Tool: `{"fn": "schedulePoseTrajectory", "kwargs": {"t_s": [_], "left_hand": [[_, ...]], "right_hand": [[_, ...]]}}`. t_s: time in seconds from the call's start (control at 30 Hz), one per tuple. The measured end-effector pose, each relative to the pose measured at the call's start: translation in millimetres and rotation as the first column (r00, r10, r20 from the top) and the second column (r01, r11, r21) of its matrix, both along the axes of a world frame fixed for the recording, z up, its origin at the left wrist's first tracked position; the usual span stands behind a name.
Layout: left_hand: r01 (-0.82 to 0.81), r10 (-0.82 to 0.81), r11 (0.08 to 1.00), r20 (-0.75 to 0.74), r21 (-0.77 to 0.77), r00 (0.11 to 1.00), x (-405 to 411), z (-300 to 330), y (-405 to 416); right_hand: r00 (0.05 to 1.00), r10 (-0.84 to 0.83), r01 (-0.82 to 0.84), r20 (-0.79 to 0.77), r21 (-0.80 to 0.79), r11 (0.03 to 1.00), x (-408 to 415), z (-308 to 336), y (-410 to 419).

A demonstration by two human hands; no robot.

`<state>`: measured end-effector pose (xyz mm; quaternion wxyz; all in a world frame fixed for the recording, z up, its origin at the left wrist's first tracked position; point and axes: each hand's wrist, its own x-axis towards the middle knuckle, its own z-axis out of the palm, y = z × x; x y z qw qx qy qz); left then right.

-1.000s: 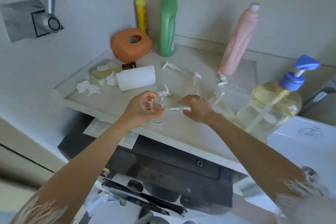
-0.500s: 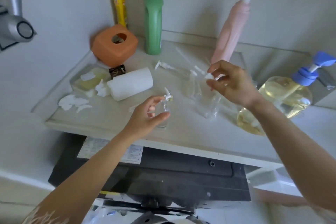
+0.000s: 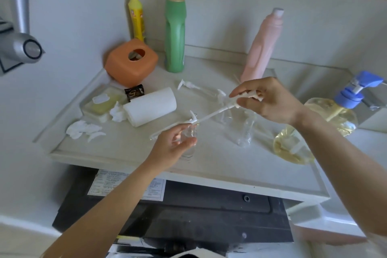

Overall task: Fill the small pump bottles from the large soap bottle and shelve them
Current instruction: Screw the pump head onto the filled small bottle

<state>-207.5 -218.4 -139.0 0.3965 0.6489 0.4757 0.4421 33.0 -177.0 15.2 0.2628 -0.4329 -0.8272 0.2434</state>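
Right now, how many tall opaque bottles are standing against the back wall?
3: a yellow bottle at the left, a green bottle just right of it, and a pink bottle further right, leaning. None looks hidden.

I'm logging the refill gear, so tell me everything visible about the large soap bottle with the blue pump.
The large soap bottle is a clear, rounded plastic container, partly full of pale yellow liquid. A blue pump head with a white stem tops it, its spout pointing right, and a dip tube runs down inside. It stands upright at the right end of the white counter, beyond the right hand's wrist. Neither hand touches it.
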Motion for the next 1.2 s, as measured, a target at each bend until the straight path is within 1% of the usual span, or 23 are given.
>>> {"fn": "schedulePoseTrajectory", "kwargs": {"t_s": [0.07,0.13,0.23,0.37,0.43,0.5,0.57,0.63,0.73,0.8,0.87,0.93,0.97,1.07,1.13,1.17,1.2], "left_hand": [[0.014,-0.014,1.0,0.002,0.0,1.0,0.3,0.7,-0.1],[0.01,-0.01,1.0,0.006,-0.006,1.0,0.6,1.4,-0.7],[0.002,-0.002,1.0,0.012,-0.016,1.0,-0.2,0.1,0.1],[0.001,0.0,0.999,0.018,-0.045,1.0,-0.2,-1.0,1.3],[-0.011,0.01,0.998,-0.008,-0.066,1.0,0.0,-2.0,1.6],[-0.023,0.021,0.998,-0.044,-0.057,0.999,0.2,-1.4,0.9],[-0.028,0.024,0.998,-0.073,-0.05,0.997,0.5,0.2,-0.2],[-0.018,0.014,0.999,-0.072,-0.05,0.997,0.9,1.2,-1.7],[-0.007,0.006,0.999,-0.022,-0.035,1.0,1.4,1.7,-4.0],[-0.002,0.002,1.0,-0.009,-0.029,1.0,1.4,2.5,-4.7],[-0.005,0.003,0.999,-0.03,-0.052,1.0,1.1,0.2,-3.2],[-0.007,0.004,0.998,-0.047,-0.064,0.999,0.4,0.4,-3.1],[-0.014,0.01,0.998,-0.052,-0.069,0.999,0.0,0.1,-2.6],[-0.011,0.009,0.998,-0.031,-0.058,0.999,0.4,-0.5,-2.3],[0.0,-0.001,0.999,-0.026,-0.042,1.0,1.0,1.5,-3.7],[-0.001,-0.001,0.999,-0.036,-0.044,0.999,0.9,0.5,-3.5],[-0.009,0.007,0.999,-0.048,-0.053,0.999,0.7,-0.5,-3.3]], "right_hand": [[1.0,-0.001,0.001,-0.026,0.023,1.0,0.2,3.3,3.2],[1.0,0.012,-0.012,-0.012,0.034,0.999,-0.3,7.3,5.7],[0.992,0.069,-0.067,0.106,-0.022,0.997,-9.4,9.7,7.0],[0.959,0.107,-0.118,0.262,0.024,0.993,-34.2,14.2,11.3],[0.904,0.159,-0.182,0.396,0.019,0.983,-52.9,11.9,12.6],[0.817,0.225,-0.274,0.531,0.013,0.962,-74.3,2.2,11.6],[0.733,0.266,-0.339,0.626,-0.002,0.941,-90.6,-8.8,10.2],[0.682,0.253,-0.331,0.687,-0.019,0.944,-97.6,-17.3,11.0],[0.641,0.121,-0.24,0.758,0.049,0.97,-102.0,-24.3,11.7],[0.623,0.069,-0.218,0.779,0.088,0.972,-103.1,-24.2,10.5],[0.651,0.143,-0.234,0.746,0.018,0.972,-101.3,-19.7,11.2],[0.634,0.232,-0.293,0.737,-0.049,0.955,-99.6,-12.8,12.5],[0.624,0.236,-0.306,0.745,-0.044,0.951,-100.2,-11.9,11.8],[0.645,0.092,-0.264,0.759,0.109,0.958,-107.3,-23.5,4.6],[0.633,-0.004,-0.238,0.774,0.199,0.951,-112.1,-27.2,2.2],[0.638,0.002,-0.221,0.77,0.181,0.958,-111.5,-25.8,2.9],[0.642,0.046,-0.216,0.765,0.123,0.969,-109.8,-22.8,4.6]]}}
